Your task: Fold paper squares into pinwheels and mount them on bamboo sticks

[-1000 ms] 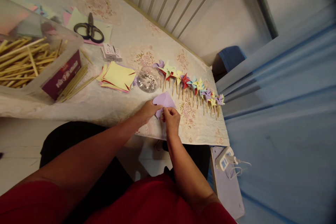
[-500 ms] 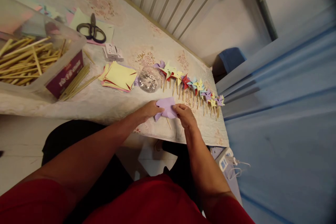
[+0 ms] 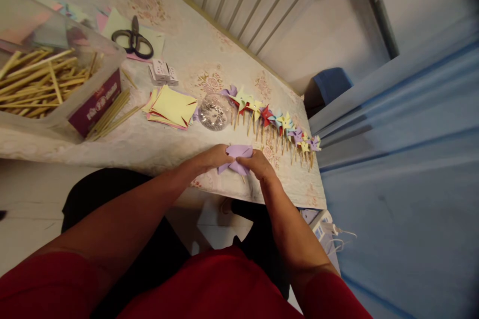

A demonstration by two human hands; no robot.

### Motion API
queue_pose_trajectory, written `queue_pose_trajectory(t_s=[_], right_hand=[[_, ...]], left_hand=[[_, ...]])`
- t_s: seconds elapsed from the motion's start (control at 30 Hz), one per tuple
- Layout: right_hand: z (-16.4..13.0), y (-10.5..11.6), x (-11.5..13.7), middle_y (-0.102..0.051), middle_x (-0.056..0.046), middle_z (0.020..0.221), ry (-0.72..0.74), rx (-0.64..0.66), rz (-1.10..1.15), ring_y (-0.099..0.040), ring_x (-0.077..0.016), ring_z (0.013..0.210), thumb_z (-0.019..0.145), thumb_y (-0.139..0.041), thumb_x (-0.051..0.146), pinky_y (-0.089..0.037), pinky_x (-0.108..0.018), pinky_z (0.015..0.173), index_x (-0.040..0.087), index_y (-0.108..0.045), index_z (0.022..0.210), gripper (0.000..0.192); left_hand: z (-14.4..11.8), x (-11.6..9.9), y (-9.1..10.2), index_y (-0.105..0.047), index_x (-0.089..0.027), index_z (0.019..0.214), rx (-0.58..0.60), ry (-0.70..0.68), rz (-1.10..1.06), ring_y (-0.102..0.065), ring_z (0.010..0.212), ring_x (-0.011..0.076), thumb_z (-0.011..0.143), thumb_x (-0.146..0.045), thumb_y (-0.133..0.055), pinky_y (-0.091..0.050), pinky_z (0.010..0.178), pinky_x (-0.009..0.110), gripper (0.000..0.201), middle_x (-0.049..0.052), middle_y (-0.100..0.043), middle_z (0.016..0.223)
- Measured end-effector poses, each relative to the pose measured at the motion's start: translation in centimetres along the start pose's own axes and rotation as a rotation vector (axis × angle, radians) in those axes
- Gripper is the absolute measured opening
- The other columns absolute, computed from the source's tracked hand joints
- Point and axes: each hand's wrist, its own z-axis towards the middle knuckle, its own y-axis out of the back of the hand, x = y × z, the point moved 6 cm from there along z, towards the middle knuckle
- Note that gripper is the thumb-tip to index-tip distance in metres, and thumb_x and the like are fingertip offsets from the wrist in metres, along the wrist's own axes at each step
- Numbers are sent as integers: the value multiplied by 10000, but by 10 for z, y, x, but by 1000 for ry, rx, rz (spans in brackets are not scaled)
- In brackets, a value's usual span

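Between both hands is a purple paper pinwheel (image 3: 240,152), its corners partly folded in toward the middle. My left hand (image 3: 219,157) pinches its left side, thumb near the centre. My right hand (image 3: 258,163) grips the right side, its thumb meeting the left thumb at the middle. Below the paper a thin stick (image 3: 243,178) lies on the table; whether it is joined to the paper is hidden. Beyond the hands stands a clear round dish (image 3: 214,112) of small shiny metal pieces. Stacked paper squares (image 3: 172,105), yellow on top, lie to its left.
Finished pinwheels on sticks (image 3: 275,122) line the table's right side. At left, a clear plastic bin (image 3: 56,114) holds many sticks, with more sticks (image 3: 110,117) beside it. Black-handled scissors (image 3: 132,42) rest on paper near a small white box (image 3: 163,73). A blue curtain (image 3: 396,169) hangs at right.
My right hand has moved left over the purple paper, bringing a corner to the centre where both thumbs now meet. The sheet looks more folded than before.
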Motion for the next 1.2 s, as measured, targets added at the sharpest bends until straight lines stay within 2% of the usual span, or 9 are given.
queue_pose_trajectory(t_s=[0.13, 0.27, 0.37, 0.43, 0.53, 0.63, 0.83, 1.1, 1.2], right_hand=[[-1, 0, 0, -722, -14, 713, 29, 19, -94, -618, -152, 627, 622, -683, 263, -466, -247, 585, 138, -732, 792, 217], [0, -4, -5, -735, -20, 767, 43, 36, 23, -651, -175, 684, 631, -689, 289, -514, -277, 655, 150, -721, 854, 265], [2, -3, -6, -744, -23, 823, 70, -7, 209, -673, -188, 727, 623, -714, 309, -545, -310, 721, 165, -704, 908, 320], [4, -1, -5, -747, -22, 861, 101, -61, 339, -680, -186, 745, 613, -730, 314, -554, -320, 751, 175, -691, 929, 347], [8, 3, -2, -747, -20, 893, 140, -183, 482, -683, -180, 753, 613, -733, 299, -563, -315, 756, 183, -674, 927, 339], [9, 4, 1, -746, -26, 892, 147, -297, 596, -683, -180, 754, 611, -716, 267, -571, -309, 752, 179, -661, 917, 323], [6, -11, 8, -746, -56, 943, 163, -397, 668, -697, -205, 882, 646, -665, 256, -578, -325, 822, 164, -648, 991, 358], [7, -37, 1, -747, -76, 983, 100, -397, 637, -700, -217, 931, 672, -685, 315, -575, -335, 841, 147, -656, 1024, 391], [6, -42, 1, -750, -72, 974, 100, -372, 706, -704, -204, 874, 656, -706, 292, -574, -334, 844, 145, -658, 1013, 389]], left_hand=[[-1, 0, 1, -695, -143, 654, -13, 4, 8, -560, 583, 159, 519, -52, -631, -362, 529, 231, 175, 19, -655, 588], [-1, 4, 3, -675, -152, 634, 20, 45, -1, -499, 520, 125, 548, -114, -692, -329, 489, 221, 95, -2, -623, 569], [-1, 1, 1, -652, -155, 621, 106, 32, -179, -475, 506, 107, 639, -249, -750, -346, 491, 220, 138, 1, -592, 563], [0, -3, 2, -681, -154, 720, 115, 27, -349, -551, 592, 125, 705, -346, -759, -427, 567, 232, 208, 27, -648, 669], [2, -4, 5, -688, -159, 862, 27, 63, -554, -638, 763, 162, 764, -439, -743, -497, 707, 277, 302, 67, -708, 877], [2, 1, 5, -670, -142, 859, -45, 97, -668, -653, 790, 170, 763, -449, -752, -500, 747, 293, 332, 87, -709, 884], [-2, 2, -8, -703, -122, 884, -8, -34, -602, -636, 770, 153, 603, -295, -853, -489, 762, 284, 362, 53, -701, 835], [0, 1, -4, -649, -136, 657, -139, -62, -582, -537, 585, 96, 580, -282, -808, -421, 601, 230, 229, -2, -639, 633], [-1, -1, -3, -661, -139, 673, -177, -47, -594, -550, 584, 98, 578, -244, -790, -424, 598, 227, 191, -2, -652, 633]])
